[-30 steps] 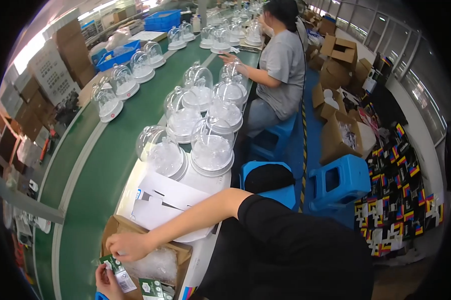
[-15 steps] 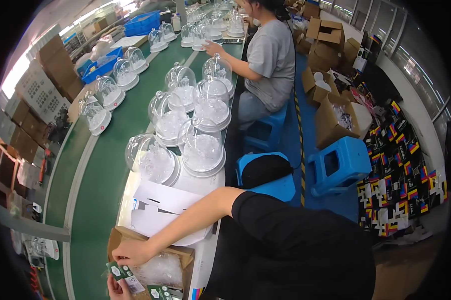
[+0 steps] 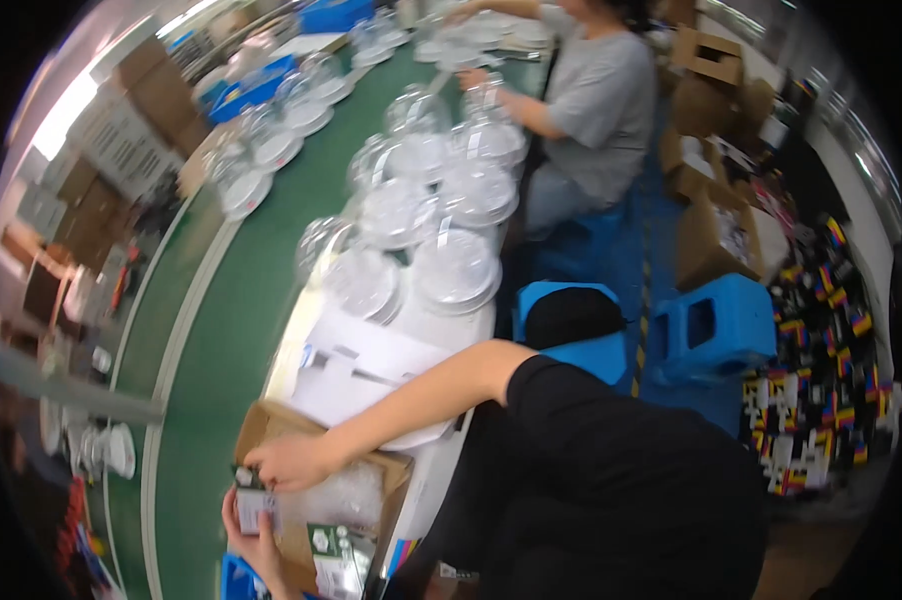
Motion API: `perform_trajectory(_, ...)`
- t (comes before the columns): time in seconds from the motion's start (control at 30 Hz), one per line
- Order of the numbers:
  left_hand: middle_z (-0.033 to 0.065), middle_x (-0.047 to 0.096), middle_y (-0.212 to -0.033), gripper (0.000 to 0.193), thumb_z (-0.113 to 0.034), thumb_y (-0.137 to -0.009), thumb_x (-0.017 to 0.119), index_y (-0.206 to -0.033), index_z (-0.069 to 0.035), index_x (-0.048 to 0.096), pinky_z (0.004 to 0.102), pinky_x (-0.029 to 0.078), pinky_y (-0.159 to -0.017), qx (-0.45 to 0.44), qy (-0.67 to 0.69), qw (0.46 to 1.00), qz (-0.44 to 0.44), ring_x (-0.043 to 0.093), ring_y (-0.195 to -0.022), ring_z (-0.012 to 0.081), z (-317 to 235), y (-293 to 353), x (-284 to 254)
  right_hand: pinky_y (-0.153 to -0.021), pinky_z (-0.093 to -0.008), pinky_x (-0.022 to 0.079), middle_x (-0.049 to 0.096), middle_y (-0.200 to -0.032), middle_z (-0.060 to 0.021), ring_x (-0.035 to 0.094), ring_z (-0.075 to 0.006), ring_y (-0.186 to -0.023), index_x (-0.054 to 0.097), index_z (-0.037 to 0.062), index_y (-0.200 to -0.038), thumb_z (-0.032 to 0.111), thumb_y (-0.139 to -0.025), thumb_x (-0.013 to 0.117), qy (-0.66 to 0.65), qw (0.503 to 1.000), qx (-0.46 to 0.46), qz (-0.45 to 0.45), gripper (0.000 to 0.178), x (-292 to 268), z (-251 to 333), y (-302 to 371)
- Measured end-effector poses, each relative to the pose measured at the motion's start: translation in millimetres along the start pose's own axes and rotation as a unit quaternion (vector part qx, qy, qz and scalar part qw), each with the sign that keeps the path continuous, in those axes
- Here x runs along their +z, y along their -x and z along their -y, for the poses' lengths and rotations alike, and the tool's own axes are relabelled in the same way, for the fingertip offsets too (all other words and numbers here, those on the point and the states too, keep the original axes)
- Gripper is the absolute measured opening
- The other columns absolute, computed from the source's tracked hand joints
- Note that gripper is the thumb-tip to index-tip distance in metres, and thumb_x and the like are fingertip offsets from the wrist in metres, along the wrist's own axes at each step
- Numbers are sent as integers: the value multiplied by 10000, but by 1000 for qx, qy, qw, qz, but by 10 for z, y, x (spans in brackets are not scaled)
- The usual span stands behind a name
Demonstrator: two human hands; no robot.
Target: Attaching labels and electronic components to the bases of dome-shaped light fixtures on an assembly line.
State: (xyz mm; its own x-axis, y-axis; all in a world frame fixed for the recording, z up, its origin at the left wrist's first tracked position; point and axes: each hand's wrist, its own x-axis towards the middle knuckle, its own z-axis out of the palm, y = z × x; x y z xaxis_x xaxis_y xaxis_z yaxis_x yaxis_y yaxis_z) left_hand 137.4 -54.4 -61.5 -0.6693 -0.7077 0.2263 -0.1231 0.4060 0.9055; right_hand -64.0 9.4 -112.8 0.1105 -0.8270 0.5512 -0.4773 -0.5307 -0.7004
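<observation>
My left hand (image 3: 254,548) grips a small green-and-white packet (image 3: 257,510), its thumb lying across the front. At the packet's dark green top end, my right hand (image 3: 299,461) has its fingers pinched together on it. Both hands are over an open cardboard box (image 3: 397,478). Inside the box lies crinkled clear plastic (image 3: 349,498). Another green-and-white packet (image 3: 333,565) rests near the box's lower end. Motion blur hides the packet's finer details.
Beyond the box lies flat white card (image 3: 356,375). Several clear domes on white bases (image 3: 456,265) stand along the green conveyor table (image 3: 236,330). A co-worker in a grey shirt (image 3: 606,95) sits at far right. Blue stools (image 3: 716,325) stand on my right.
The view has shifted, so the scene sits further right. My left hand has come up around the packet, which now stands more upright. The co-worker's other arm has come into view, reaching forward.
</observation>
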Motion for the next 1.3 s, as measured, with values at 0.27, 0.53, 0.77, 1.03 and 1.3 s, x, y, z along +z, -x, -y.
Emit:
perform_trajectory(0.27,52,663,-967,218,-39,-837,680,-1044,6,628,256,501,-777,-24,-50,996,71,628,-883,135,46,-143,134,-776,-422,488,565,-1089,-152,587,-345,-943,609,70,-823,176,-794,643,34,993,-49,104,115,-287,108,96)
perform_trajectory(0.53,59,556,-1120,423,48,-718,738,-1072,-44,526,284,491,-771,-17,-52,998,-38,590,-951,151,53,-18,76,-668,-403,489,572,-978,-101,602,-305,-789,566,59,-785,141,-791,622,-13,988,-77,133,99,-194,200,112)
perform_trajectory(0.77,71,603,-972,413,42,-810,665,-1176,-30,489,254,478,-805,-2,2,998,-64,593,-904,139,22,-57,153,-636,-408,483,604,-855,-94,611,-317,-736,550,82,-874,155,-852,600,-1,991,-49,122,91,-243,163,102)
perform_trajectory(1.03,39,597,-974,199,15,-891,577,-1087,9,543,248,482,-794,-42,-15,996,-71,573,-885,100,117,-72,10,-595,-368,487,651,-711,-90,644,-283,-656,565,78,-956,148,-905,553,-32,999,30,5,88,-250,160,39)
perform_trajectory(1.3,68,606,-968,274,48,-877,523,-1142,-16,493,251,482,-787,-56,32,996,-65,588,-879,118,56,-60,32,-580,-373,474,643,-691,-108,632,-296,-638,580,63,-912,182,-894,583,-34,996,73,-28,121,-248,183,47)
